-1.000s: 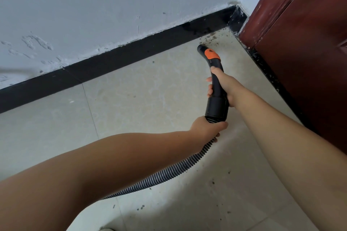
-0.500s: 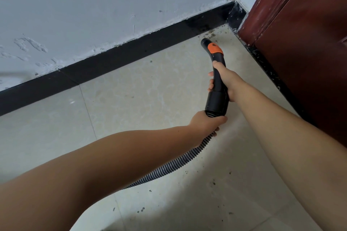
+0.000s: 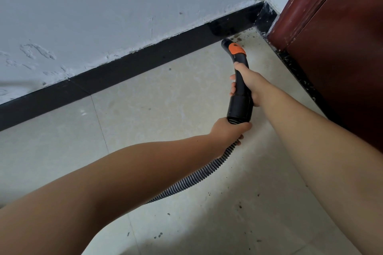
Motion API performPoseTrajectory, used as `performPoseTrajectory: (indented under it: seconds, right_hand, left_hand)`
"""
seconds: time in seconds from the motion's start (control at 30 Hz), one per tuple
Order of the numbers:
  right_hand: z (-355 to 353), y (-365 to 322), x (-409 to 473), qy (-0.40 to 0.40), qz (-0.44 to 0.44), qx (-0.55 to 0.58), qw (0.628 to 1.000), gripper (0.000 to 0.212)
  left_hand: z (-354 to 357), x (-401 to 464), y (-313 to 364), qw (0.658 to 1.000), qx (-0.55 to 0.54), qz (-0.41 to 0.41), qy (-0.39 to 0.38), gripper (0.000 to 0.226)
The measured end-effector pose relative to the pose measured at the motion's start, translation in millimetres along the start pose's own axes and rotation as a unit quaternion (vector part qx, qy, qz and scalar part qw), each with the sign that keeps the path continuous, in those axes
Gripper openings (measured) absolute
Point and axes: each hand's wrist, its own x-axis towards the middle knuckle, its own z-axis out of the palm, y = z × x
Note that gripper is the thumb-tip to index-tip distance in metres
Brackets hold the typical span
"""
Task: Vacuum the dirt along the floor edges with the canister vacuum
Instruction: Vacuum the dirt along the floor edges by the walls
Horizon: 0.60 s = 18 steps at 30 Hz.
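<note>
Vacuum handle [image 3: 240, 80], one black curved piece with one orange band near its tip, points toward the room corner at about one o'clock, its open mouth just short of the black baseboard [image 3: 145, 62]. One ribbed hose [image 3: 199, 176] trails from the handle's lower end toward seven o'clock across the pale tiled floor [image 3: 155, 99]. Two bare hands work it: the right hand [image 3: 248, 83] has its grip closed around the handle's middle, thumb on top, while the left hand [image 3: 228, 130] has its grip wrapped around the hose where it joins the handle. Dirt [image 3: 238, 37] lies in dark specks at the corner, at twelve o'clock from the mouth, with more scattered specks on the tiles toward five and six o'clock. One dark red door [image 3: 342, 37] stands at three o'clock, and one rough white wall [image 3: 124, 6] rises above the baseboard.
</note>
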Motion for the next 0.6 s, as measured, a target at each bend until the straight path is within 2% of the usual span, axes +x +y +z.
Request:
performPoseTrajectory:
  seconds: [0.3, 0.6]
  right_hand:
    - [-1.7, -0.4, -3.7, 0.006, 0.000, -0.013, 1.000, 0.037]
    - [-39.6, 18.7, -18.3, 0.051, 0.000, 0.038, 0.998, 0.037]
  left_hand:
    - [1.5, -2.5, 0.6, 1.000, 0.002, -0.005, -0.006, 0.019]
    - [24.2, -13.4, -6.6, 0.998, 0.035, -0.015, -0.054, 0.018]
